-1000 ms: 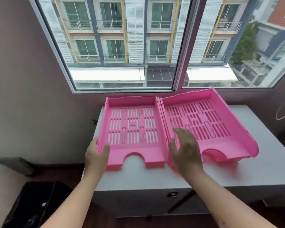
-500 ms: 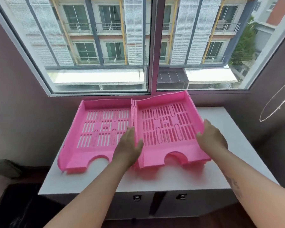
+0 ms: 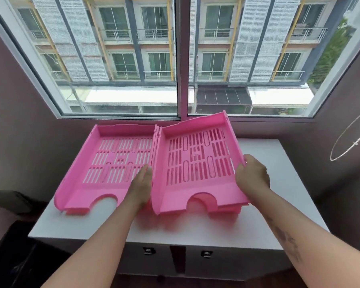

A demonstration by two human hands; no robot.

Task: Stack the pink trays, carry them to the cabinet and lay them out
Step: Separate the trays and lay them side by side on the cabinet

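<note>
Two pink slotted trays are on the white cabinet top (image 3: 283, 204) below the window. The left tray (image 3: 104, 175) lies flat. The right tray (image 3: 195, 163) is raised and tilted, its front edge above the cabinet, and another pink edge shows under its front right corner. My left hand (image 3: 141, 186) holds the right tray's left wall, between the two trays. My right hand (image 3: 252, 175) grips the same tray's right wall.
A large window (image 3: 181, 59) rises directly behind the trays. A bead chain (image 3: 349, 142) hangs at the right. The cabinet front has two small handles (image 3: 148, 250). Something dark (image 3: 15, 256) sits on the floor at the left.
Both hands have closed on the right tray's side walls and lifted it, tilting it. The left tray has stayed flat. The view has moved closer.
</note>
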